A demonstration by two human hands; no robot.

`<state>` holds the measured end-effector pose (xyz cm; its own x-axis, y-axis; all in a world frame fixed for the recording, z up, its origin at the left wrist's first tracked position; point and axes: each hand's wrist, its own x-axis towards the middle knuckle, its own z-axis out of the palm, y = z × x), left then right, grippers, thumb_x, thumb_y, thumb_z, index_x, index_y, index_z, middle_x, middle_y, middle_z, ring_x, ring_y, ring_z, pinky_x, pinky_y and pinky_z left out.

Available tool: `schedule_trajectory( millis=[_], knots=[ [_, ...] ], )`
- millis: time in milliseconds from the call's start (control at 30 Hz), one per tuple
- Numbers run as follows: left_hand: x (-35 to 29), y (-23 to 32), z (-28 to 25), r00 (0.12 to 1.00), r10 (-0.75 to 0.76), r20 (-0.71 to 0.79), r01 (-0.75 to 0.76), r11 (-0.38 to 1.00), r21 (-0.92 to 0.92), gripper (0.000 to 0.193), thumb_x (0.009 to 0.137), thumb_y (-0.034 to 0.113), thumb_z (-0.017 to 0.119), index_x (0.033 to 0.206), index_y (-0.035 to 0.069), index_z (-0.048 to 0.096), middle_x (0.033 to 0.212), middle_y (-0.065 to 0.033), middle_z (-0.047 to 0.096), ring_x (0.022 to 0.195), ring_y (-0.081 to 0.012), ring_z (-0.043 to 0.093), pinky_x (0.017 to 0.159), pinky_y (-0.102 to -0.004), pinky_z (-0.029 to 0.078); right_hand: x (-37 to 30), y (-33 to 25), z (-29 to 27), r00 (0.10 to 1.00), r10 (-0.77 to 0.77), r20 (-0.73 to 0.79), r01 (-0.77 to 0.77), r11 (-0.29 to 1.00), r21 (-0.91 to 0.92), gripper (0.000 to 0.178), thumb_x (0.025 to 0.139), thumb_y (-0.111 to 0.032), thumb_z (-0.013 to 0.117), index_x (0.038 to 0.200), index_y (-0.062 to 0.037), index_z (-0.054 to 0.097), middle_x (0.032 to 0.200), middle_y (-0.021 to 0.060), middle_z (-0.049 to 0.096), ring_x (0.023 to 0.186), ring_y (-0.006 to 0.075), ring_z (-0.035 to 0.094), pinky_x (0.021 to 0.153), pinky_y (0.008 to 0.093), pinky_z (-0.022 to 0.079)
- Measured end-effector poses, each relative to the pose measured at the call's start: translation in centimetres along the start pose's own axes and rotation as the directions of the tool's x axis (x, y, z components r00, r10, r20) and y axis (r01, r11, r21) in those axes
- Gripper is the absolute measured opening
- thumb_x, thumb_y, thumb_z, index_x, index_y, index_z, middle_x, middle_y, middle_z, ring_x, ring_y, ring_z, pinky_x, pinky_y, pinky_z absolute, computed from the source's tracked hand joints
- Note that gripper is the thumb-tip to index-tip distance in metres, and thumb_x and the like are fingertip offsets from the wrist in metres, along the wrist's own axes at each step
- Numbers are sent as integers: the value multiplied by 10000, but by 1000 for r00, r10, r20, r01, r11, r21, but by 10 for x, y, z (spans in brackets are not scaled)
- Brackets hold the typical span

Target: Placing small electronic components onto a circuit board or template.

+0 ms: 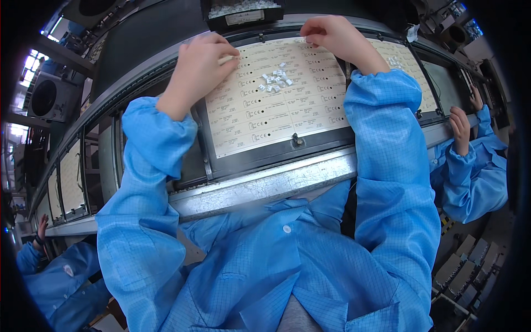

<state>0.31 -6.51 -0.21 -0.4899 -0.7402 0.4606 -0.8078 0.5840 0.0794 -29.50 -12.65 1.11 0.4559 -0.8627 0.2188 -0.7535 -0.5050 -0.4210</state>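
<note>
- At six o'clock, a scuffed metal rail (pixel 265 189) edges the worktop (pixel 260 159).
- My left grip (pixel 202 63), eleven o'clock, and right grip (pixel 333 36), one o'clock: fingers curled, contents unclear; light touch should suit.
- Twelve o'clock: white pieces (pixel 276 78) heaped on the pale panel (pixel 293 115).

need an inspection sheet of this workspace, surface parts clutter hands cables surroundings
Surface: cream printed sheet in a black frame, metal rail along the near side
Things: loose pile of small white parts on the sheet; white pieces in a black bin beyond
Clutter: long box-like items, lower right
Hands: left hand, fingers bent at the sheet's upper left; right hand, fingers curled near its upper right; grips unclear
Cables: none clearly identifiable
Surroundings: people in blue, left and right
</note>
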Motion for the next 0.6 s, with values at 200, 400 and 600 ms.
schedule_trajectory(
  millis=[200,400,600],
  knots=[
    [-3,28,6,987,24,160,41,921,-388,181,885,188,655,1038,137,739,1018,-46,661,982,-243,630,892,-435,409,-3,-20,1,998,14,55,-11,998,-65,164,923,-87,665,1054,1,713,942,134,727,830,223,696,771,314,570],
    [-1,41,19,989,51,140,0,940,-340,133,906,218,648,948,107,710,920,-54,656,944,-248,628,865,-419,400,-4,-18,7,996,20,92,-14,998,-65,173,921,-106,669,1060,-17,719,927,119,725,792,218,680,730,310,556],
    [-3,40,10,995,92,40,-81,973,-216,153,868,165,709,929,28,685,857,-123,683,810,-302,656,725,-393,519,-2,-19,10,992,103,77,-99,994,-53,170,899,-91,669,1044,-24,728,903,130,736,774,250,694,701,352,567]
  ],
)
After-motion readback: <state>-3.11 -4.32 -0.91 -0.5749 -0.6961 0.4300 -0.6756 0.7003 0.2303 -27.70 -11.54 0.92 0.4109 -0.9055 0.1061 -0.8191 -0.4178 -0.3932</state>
